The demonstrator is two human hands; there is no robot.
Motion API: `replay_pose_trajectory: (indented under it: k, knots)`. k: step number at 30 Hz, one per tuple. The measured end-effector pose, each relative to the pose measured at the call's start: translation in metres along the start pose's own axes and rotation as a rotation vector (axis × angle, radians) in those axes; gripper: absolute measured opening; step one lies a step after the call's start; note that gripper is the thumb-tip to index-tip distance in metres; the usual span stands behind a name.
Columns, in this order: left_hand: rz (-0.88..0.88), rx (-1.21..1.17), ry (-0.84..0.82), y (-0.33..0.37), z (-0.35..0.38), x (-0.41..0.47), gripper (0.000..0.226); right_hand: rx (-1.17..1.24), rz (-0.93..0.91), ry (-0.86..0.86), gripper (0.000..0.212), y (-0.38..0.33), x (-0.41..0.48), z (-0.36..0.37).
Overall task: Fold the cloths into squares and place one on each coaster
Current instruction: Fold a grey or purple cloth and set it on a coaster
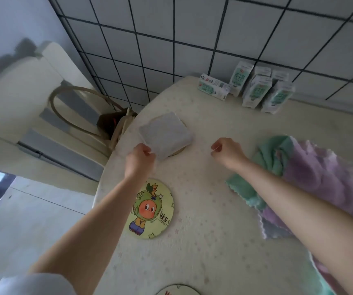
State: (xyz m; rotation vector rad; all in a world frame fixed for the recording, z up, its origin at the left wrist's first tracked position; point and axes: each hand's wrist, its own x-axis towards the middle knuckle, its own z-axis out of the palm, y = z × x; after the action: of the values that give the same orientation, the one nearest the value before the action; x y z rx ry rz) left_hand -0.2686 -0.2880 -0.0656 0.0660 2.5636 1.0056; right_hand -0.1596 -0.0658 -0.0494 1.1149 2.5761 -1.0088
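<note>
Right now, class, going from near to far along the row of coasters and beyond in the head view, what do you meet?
A partly visible coaster at the bottom edge, cartoon coaster, folded grey cloth, small cartons.

Both bare forearms reach toward the far side. The left hand (140, 155) pinches the grey cloth (167, 133); the right hand (226, 153) hovers, fingers (215, 149) curled.
</note>
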Motion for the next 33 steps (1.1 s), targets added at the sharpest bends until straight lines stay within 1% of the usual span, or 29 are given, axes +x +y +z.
replay_pose_trajectory:
  k: [5, 8, 11, 16, 19, 23, 26, 29, 31, 33]
  knots:
    - [0.269, 0.24, -0.072, 0.025, 0.019, -0.051, 0.016, -0.048, -0.086, 0.096, 0.023, 0.044, -0.075, -0.02]
    - [0.385, 0.289, -0.132, 0.042, 0.036, -0.082, 0.018, -0.066, -0.098, 0.146, 0.023, 0.075, -0.115, -0.034]
    - [0.48, 0.351, -0.177, 0.058, 0.058, -0.116, 0.02, -0.054, -0.114, 0.21, 0.017, 0.11, -0.146, -0.044]
    - [0.646, 0.445, -0.283, 0.075, 0.096, -0.168, 0.022, -0.024, 0.003, 0.214, 0.014, 0.179, -0.182, -0.051]
    - [0.757, 0.525, -0.324, 0.082, 0.117, -0.188, 0.024, -0.011, 0.025, 0.256, 0.01, 0.209, -0.198, -0.053]
    - [1.044, 0.685, -0.295, 0.101, 0.143, -0.207, 0.025, -0.142, 0.023, 0.284, 0.008, 0.241, -0.214, -0.059]
    - [1.22, 0.724, -0.285, 0.112, 0.162, -0.212, 0.025, -0.219, 0.028, 0.241, 0.016, 0.262, -0.212, -0.062]
    - [1.351, 0.805, -0.318, 0.117, 0.181, -0.219, 0.026, -0.381, -0.023, 0.168, 0.033, 0.281, -0.205, -0.06]
    - [1.405, 0.852, -0.349, 0.117, 0.194, -0.224, 0.034, -0.486, -0.048, 0.111, 0.041, 0.287, -0.204, -0.059]
    - [1.443, 0.885, -0.363, 0.115, 0.205, -0.228, 0.038, -0.529, -0.084, 0.096, 0.047, 0.294, -0.202, -0.057]
